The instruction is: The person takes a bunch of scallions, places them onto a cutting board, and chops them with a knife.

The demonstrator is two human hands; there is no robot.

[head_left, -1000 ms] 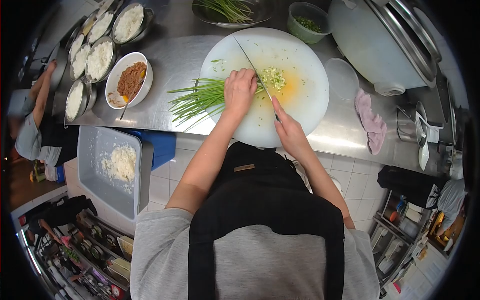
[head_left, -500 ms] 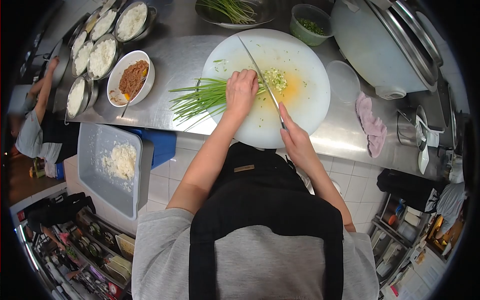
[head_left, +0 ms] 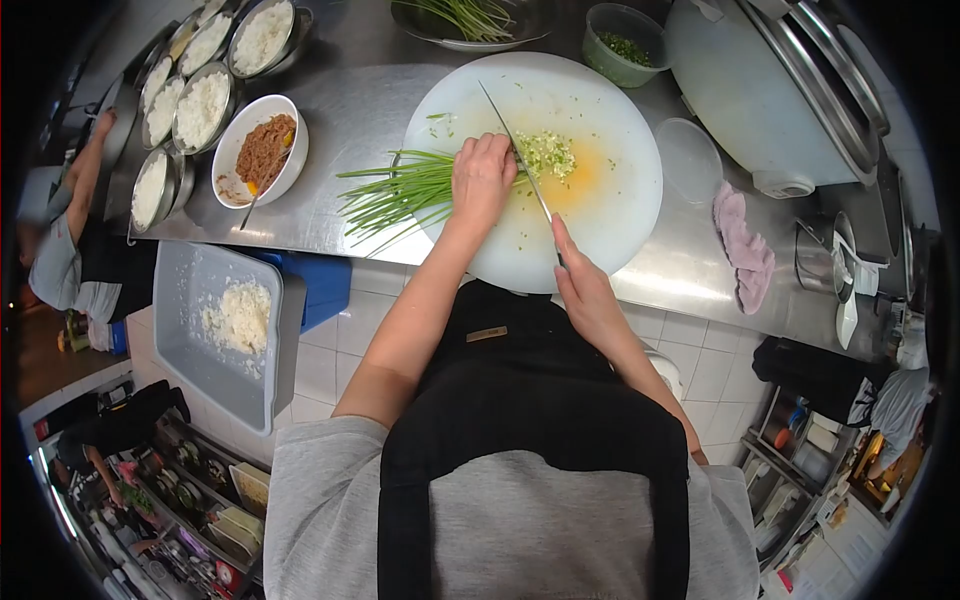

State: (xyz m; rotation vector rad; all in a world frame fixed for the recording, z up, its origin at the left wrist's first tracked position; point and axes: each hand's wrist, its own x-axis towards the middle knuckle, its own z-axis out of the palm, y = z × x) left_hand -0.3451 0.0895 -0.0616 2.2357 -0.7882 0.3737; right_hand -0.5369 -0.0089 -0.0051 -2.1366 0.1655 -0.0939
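My left hand (head_left: 483,178) is closed over a bunch of scallions (head_left: 400,192), pressing it onto the round white cutting board (head_left: 600,225). The long green ends stick out leftward past the board's edge. In my right hand (head_left: 585,285) is the handle of a kitchen knife (head_left: 527,167), its blade slanting up and left beside my left fingertips. Just right of the blade lies a pile of chopped scallion (head_left: 548,155), with small green bits scattered around it. A yellowish stain marks the board near the pile.
A white bowl of brown minced food (head_left: 262,150) and several metal bowls of rice (head_left: 202,110) stand at the left. Behind the board are a bowl of long greens (head_left: 465,22) and a tub of chopped greens (head_left: 625,48). A pink cloth (head_left: 742,245) lies right; a grey bin (head_left: 215,340) sits below left.
The knife and my right hand have shifted slightly toward the left and down, and the chopped pile has grown a little. My left hand keeps its place on the scallions.
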